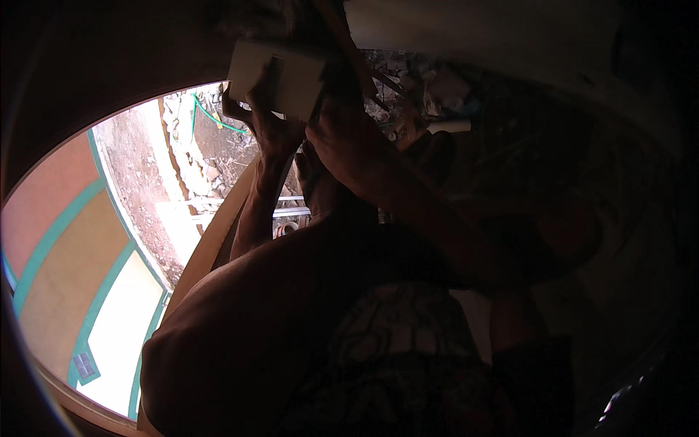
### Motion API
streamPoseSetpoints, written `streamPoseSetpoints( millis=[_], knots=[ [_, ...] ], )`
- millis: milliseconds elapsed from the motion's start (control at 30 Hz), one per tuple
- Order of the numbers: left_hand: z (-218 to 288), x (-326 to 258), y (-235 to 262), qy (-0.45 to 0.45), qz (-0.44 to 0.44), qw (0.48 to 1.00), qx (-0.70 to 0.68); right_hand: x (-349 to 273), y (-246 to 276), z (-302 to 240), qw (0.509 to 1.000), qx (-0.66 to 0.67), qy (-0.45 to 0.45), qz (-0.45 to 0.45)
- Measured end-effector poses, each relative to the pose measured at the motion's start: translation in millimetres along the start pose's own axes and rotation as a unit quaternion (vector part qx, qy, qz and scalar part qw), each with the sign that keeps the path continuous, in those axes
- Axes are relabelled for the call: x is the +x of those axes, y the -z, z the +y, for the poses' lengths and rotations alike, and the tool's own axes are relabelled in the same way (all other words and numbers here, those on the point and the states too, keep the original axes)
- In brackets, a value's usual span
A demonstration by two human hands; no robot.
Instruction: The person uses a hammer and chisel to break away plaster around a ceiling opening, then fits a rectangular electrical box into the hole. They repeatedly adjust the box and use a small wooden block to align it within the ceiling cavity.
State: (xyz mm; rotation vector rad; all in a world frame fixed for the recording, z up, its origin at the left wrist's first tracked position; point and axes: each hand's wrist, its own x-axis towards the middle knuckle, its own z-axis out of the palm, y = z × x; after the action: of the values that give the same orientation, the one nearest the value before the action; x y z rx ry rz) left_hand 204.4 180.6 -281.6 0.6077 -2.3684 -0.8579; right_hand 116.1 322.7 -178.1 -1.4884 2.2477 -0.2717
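A: Where is the box (301, 83) seen?

B: At upper centre-left of the frame, held in the grip of the left hand (275, 135), with fingers set about its lower left side (its pale face is crossed by a dark patch).

A: And the right hand (338, 137)?

B: It is placed just beside the box's lower right corner; whether its grip is narrow, wide or filled cannot be told, since it is sunk in shadow.

A: What else can be made out?

B: Rubble (448, 86) and a pale pipe (450, 126) are seen right of upper centre, a green line (220, 124) at upper left, and a banded wall (62, 269) at far left.
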Motion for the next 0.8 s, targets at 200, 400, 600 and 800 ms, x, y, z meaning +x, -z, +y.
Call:
streamPoseSetpoints(
  millis=[200, 400, 600, 800],
  knots=[
    [-6.6, -0.7, 2.1, -0.003, 0.013, 0.999, -0.031, 2.8, -1.6, -7.0, 0.996, -0.091, 0.010, 0.002],
    [-1.7, 4.9, -3.6, -0.029, 0.034, 0.999, -0.021, -8.3, 3.9, -12.0, 0.997, -0.057, -0.043, -0.004],
    [13.1, -5.0, 6.1, -0.038, 0.020, 0.999, 0.009, -13.3, -12.5, -0.2, 0.991, -0.111, 0.021, 0.069],
    [5.6, -6.7, 0.8, -0.048, 0.042, 0.998, 0.014, -13.3, -30.4, 5.4, 0.994, -0.093, 0.020, 0.062]
  ],
)
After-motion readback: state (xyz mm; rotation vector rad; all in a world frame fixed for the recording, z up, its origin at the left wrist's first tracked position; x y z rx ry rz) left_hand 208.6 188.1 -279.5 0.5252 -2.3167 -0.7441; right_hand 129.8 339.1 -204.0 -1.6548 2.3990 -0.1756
